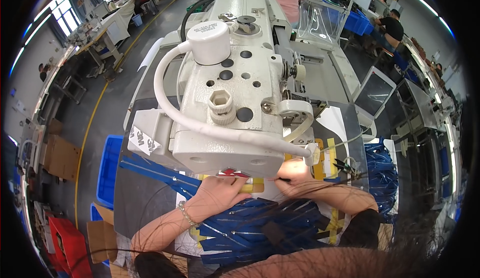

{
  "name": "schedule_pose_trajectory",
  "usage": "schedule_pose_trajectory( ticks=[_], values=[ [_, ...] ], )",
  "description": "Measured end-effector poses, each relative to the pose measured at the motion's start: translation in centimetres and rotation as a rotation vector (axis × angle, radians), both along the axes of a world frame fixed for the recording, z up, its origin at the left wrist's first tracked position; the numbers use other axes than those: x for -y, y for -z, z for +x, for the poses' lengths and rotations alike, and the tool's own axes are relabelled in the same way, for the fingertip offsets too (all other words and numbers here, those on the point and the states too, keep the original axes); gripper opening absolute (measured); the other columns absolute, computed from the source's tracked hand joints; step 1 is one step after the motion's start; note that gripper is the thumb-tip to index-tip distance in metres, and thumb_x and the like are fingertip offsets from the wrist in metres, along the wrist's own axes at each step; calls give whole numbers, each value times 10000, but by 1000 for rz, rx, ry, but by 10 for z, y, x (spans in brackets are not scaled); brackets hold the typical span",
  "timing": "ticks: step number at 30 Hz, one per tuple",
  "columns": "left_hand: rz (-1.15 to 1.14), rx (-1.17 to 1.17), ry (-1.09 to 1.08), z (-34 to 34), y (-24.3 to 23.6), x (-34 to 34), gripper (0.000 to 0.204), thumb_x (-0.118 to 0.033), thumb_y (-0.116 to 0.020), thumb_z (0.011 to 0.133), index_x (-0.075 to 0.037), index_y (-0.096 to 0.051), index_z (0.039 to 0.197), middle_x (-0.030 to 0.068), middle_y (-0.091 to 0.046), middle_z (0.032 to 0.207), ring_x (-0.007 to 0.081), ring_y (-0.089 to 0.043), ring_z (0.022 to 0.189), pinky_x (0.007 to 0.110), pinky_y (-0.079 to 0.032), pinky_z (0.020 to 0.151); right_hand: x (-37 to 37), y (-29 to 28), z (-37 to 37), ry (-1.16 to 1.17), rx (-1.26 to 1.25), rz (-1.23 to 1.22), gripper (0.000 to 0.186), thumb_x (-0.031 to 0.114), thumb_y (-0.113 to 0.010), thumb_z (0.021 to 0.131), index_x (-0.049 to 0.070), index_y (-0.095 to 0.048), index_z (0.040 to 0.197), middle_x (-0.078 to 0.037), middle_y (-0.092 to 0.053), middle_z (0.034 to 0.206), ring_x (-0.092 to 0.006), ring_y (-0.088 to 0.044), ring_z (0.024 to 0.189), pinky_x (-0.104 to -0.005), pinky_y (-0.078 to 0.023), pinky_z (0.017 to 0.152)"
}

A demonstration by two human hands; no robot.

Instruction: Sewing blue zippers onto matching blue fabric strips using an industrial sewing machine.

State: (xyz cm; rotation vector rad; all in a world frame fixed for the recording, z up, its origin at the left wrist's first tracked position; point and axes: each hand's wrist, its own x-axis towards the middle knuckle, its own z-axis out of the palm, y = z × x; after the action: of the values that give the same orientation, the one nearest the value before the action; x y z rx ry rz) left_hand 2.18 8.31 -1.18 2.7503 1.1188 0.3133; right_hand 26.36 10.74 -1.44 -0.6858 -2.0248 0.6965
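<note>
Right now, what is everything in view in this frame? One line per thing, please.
sewing machine: one, off-white, centre, on the worktable
cable: one, white, curving down the machine's left side to its front
blue strips: a pile, blue, below the machine under the hands; more hang at right
yellow tape marks: several, yellow, on the table by the needle area
blue crate: one, blue, on the floor at left
red crate: one, red, lower left
cardboard boxes: a few, brown, far left
other people: several, seated at far tables
bracelet: one, beaded, left wrist
left hand: flat on the blue strips
right hand: beside the needle area, grip unclear
</note>
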Motion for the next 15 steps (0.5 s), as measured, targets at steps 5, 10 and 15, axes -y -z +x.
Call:
schedule_pose_trajectory(
  ticks=[5, 10, 15],
  values=[
    [116, -39, 46, -4, -10, 15, 496, -416, -611, 852, -125, -551, 1248, 22, -528, 661, 186, -555, 469, 300, -448, 442, 19, -21, 10, -221, 168, 281, 202, 6, -605, 676, 41, -669, 864, -8, -432, 532, -179, -435, 410, -303, -353, 417],
    [229, 4, 46, -8, -20, 34, 443, -359, -639, 848, -129, -562, 1218, -10, -442, 627, 157, -464, 425, 291, -391, 418, 52, -36, 6, -373, 29, 363, 158, 16, -592, 697, 15, -657, 841, 12, -391, 534, -147, -408, 403, -288, -310, 396],
    [342, 191, 138, -2, -37, 48, 314, -336, -668, 821, -179, -472, 631, -2, -372, 604, 141, -437, 504, 309, -302, 456, 70, -41, 1, -500, -27, 491, 203, 25, -579, 753, 11, -667, 936, 16, -436, 631, -116, -468, 489, -254, -361, 447]
  ],
)
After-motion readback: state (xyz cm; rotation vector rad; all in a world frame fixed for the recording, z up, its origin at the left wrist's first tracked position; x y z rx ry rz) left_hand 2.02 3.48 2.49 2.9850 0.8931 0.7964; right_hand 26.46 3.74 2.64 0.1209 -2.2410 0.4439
